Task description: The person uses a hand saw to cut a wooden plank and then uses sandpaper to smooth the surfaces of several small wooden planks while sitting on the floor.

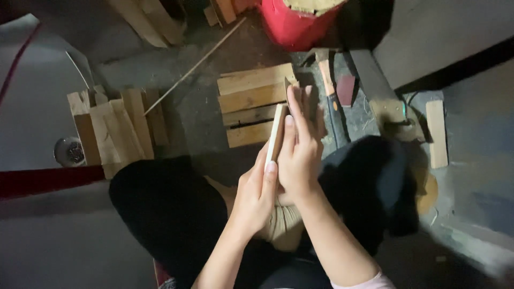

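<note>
Right now the slat (pixel 277 134) is between my two hands, over my lap, held up on edge so I see mostly its thin pale side. Its long axis runs away from me, near end low by my left thumb, far end tipped up and slightly right toward the floor boards ahead. My left hand (pixel 256 195) is clasped around the near end from the left and below, thumb laid up along the edge. My right hand (pixel 301 155) presses flat against the slat's right face, fingers straight and pointing away along its length, reaching almost to the far tip. So both hands touch it; the right covers more of it, the left carries the near end.

Beyond the far tip, on the dark floor, lies a pallet piece (pixel 252 104) of four pale boards laid crosswise to the slat. Just right of it a tool with an orange handle (pixel 327 80) lies pointing away from me, and beside that a small dark red block (pixel 346 89). Further right sit a grey beam (pixel 373 80) and a short pale offcut (pixel 438 132). To my left is a loose stack of boards (pixel 115 131), a thin stick (pixel 195 65) slanting up past it, and a round metal thing (pixel 68 151) near a pale sheet (pixel 32 96). At the top is a red tub (pixel 294 24).

I see no packages, labels or signs anywhere; the red tub and block are plain.
</note>
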